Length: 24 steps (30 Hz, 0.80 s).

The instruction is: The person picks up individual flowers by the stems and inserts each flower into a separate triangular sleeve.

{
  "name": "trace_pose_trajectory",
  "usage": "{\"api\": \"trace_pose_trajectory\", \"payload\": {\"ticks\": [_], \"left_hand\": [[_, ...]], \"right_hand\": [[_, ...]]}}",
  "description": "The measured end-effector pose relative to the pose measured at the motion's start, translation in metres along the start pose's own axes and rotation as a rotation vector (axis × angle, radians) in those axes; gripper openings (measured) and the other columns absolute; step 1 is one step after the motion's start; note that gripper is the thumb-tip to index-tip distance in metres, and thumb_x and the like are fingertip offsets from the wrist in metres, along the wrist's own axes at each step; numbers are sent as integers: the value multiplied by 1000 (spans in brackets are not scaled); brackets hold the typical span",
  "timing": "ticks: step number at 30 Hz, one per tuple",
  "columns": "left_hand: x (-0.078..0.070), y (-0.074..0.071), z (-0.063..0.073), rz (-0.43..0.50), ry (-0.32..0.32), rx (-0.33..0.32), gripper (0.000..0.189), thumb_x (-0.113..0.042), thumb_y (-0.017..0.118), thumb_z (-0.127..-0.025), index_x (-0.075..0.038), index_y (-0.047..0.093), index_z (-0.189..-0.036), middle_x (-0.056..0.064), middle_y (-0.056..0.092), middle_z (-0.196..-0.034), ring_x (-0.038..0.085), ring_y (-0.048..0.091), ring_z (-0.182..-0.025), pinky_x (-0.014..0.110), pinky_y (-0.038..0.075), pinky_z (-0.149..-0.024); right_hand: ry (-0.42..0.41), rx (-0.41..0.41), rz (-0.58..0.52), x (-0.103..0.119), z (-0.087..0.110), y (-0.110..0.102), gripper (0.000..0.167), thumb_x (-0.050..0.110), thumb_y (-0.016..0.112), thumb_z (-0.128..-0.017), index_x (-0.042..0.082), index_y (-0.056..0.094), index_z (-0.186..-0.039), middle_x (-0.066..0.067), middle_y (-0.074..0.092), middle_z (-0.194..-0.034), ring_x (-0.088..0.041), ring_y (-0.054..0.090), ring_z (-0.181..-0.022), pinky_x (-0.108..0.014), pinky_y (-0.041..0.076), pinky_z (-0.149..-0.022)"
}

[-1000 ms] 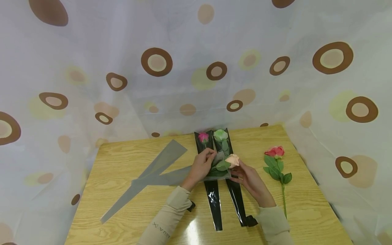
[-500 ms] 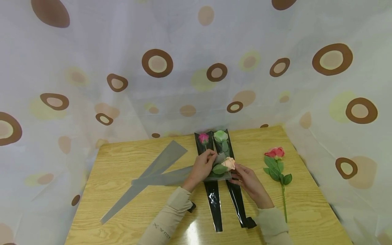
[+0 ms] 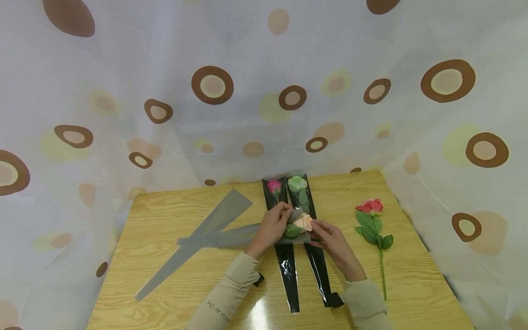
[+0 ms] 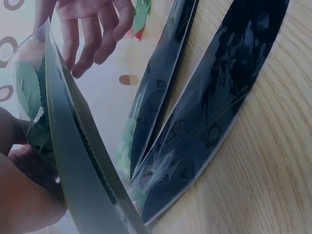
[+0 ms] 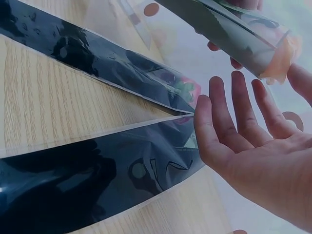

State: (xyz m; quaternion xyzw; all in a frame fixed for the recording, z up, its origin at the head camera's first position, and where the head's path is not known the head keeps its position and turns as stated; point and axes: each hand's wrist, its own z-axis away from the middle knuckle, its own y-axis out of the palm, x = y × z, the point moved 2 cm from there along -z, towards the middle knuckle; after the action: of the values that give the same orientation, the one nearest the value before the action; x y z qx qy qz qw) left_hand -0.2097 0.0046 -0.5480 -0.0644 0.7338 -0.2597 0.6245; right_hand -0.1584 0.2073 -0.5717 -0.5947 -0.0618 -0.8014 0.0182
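My left hand (image 3: 271, 231) grips a grey flower sleeve (image 3: 241, 237) near its wide mouth and holds it above the table. Inside that mouth sits a peach rose (image 3: 304, 222) with a green leaf (image 3: 293, 230); its bloom shows at the opening in the right wrist view. The rose's stem is hidden in the sleeve. My right hand (image 3: 336, 247) is at the mouth, a fingertip touching the bloom, its other fingers extended in the right wrist view. Under the hands lie two black sleeves, one with a magenta rose (image 3: 274, 186), the other with a pale green rose (image 3: 297, 183).
Another grey sleeve (image 3: 161, 277) lies slantwise on the left of the wooden table (image 3: 144, 229), crossed by the held sleeve's narrow end. A pinkish-red rose (image 3: 370, 206) with leaves and a long stem lies at the right. Patterned white cloth (image 3: 247, 123) hangs behind the table.
The peach rose has shifted left, further into the grey sleeve, and my right hand has moved left with it. My left hand has stayed nearly in place on the sleeve.
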Motion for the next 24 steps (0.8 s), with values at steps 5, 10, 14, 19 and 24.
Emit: {"api": "trace_pose_trajectory", "payload": {"ticks": [5, 10, 14, 19, 24], "left_hand": [[1, 2, 0, -3, 2, -2, 22, -26, 51, -113, -14, 69, -118, 5, 77, -91, 7, 51, -62, 25, 43, -64], [1, 3, 0, -4, 9, -1, 22, -27, 51, -113, -15, 69, -117, 4, 78, -96, 7, 59, -71, 26, 47, -69], [0, 3, 0, -3, 8, 1, 22, -28, 51, -113, -15, 69, -117, 4, 78, -97, 7, 59, -72, 26, 47, -69], [0, 3, 0, -10, 5, 5, 21, -27, 51, -113, -16, 69, -117, 5, 78, -98, 8, 58, -70, 26, 46, -67], [-2, 3, 1, -33, 12, -4, 21, -27, 52, -113, -16, 69, -116, 6, 80, -101, 7, 63, -76, 26, 49, -71]], "right_hand": [[1, -2, 13, 0, 0, 0, 50, 27, 53, -113, -7, 50, -150, 17, 68, -106, -3, 69, -97, -23, 60, -88], [3, 4, 32, 0, 0, 1, 51, 25, 54, -112, -8, 50, -150, 17, 68, -104, -1, 68, -95, -23, 60, -87], [5, -9, 36, -1, 0, 1, 51, 25, 55, -112, -8, 49, -151, 19, 69, -104, 0, 68, -95, -22, 59, -87], [-23, -48, 64, 1, 1, 1, 51, 27, 60, -110, -5, 53, -149, 17, 75, -107, 0, 72, -94, -22, 59, -86], [-28, -51, 73, 3, 1, 2, 52, 28, 63, -108, -3, 54, -149, 12, 76, -113, -1, 73, -95, -22, 59, -86]]}}
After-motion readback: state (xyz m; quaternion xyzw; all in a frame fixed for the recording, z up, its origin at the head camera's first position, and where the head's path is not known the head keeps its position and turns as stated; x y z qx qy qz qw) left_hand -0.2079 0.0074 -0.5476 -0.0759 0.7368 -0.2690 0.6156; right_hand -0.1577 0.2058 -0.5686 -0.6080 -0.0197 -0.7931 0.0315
